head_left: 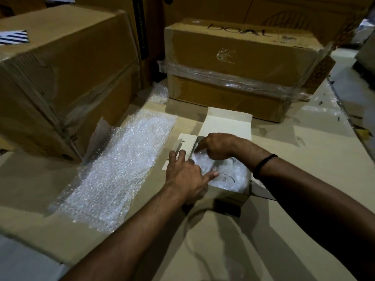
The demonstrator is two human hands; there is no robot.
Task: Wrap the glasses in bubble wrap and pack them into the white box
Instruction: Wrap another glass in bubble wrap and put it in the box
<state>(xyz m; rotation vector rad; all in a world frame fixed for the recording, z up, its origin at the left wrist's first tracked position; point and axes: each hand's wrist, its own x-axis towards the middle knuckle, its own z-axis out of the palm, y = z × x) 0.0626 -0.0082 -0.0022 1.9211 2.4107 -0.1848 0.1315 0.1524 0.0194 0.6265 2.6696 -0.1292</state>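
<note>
Left hand (185,176) lies palm down, fingers straight and spread; right hand (216,147) sits just beyond it, fingers curled, index pointing down.

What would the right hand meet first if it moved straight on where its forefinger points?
Probably the bubble-wrapped glasses just under the fingertip of the right hand, inside the white box; its left wall lies close behind, depth unclear.

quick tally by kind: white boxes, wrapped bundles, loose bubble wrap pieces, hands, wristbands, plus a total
white box: 1
wrapped glasses bundle inside it: 1
loose bubble wrap: 2, large sheet and small scrap
hands: 2, left hand and right hand
black wristband: 1
total: 7
</note>
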